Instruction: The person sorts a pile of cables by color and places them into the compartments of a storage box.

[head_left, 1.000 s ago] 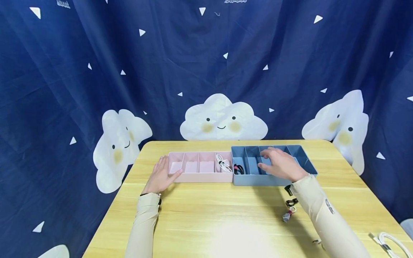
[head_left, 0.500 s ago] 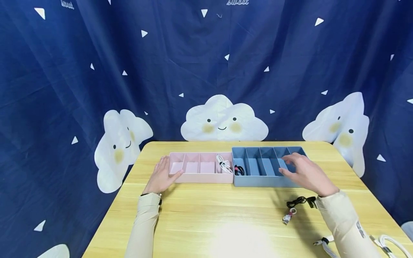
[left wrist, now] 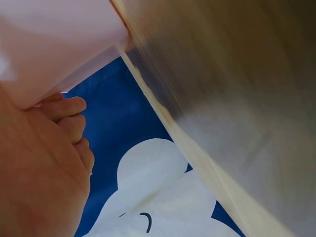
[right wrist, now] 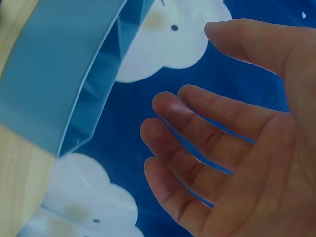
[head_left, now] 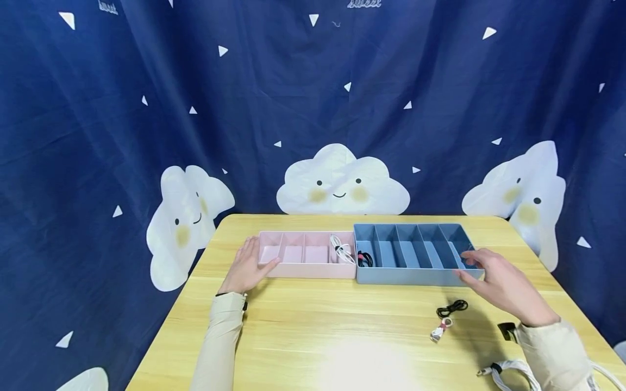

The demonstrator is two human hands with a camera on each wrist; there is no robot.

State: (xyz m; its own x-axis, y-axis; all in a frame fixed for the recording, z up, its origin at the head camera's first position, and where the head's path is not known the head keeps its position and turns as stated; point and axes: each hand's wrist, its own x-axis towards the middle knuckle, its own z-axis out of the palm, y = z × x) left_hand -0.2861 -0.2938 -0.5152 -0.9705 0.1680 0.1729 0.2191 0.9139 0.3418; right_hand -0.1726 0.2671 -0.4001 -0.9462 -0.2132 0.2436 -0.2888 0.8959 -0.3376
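My left hand [head_left: 242,266] rests against the left end of a pink divided box [head_left: 308,270], fingers extended along its side and thumb at the front rim. A coiled white cable [head_left: 341,248] lies in that box's rightmost compartment. Beside it stands a blue divided box [head_left: 415,276], with a black cable [head_left: 364,259] in its leftmost compartment. By the blue box's right end is my right hand [head_left: 504,282], fingers loosely bent and holding nothing. In the right wrist view a gap shows between these fingers [right wrist: 197,170] and the blue box [right wrist: 54,59].
On the wooden table [head_left: 293,336], a small black cable [head_left: 452,308] and a short white cable with a red tie [head_left: 442,329] lie in front of the blue box. A thicker white cable [head_left: 513,367] lies near the right sleeve. A dark blue curtain [head_left: 313,108] hangs behind.
My right hand has moved right and toward me, from over the blue box's middle compartments to its right end. The left hand stays at the pink box.
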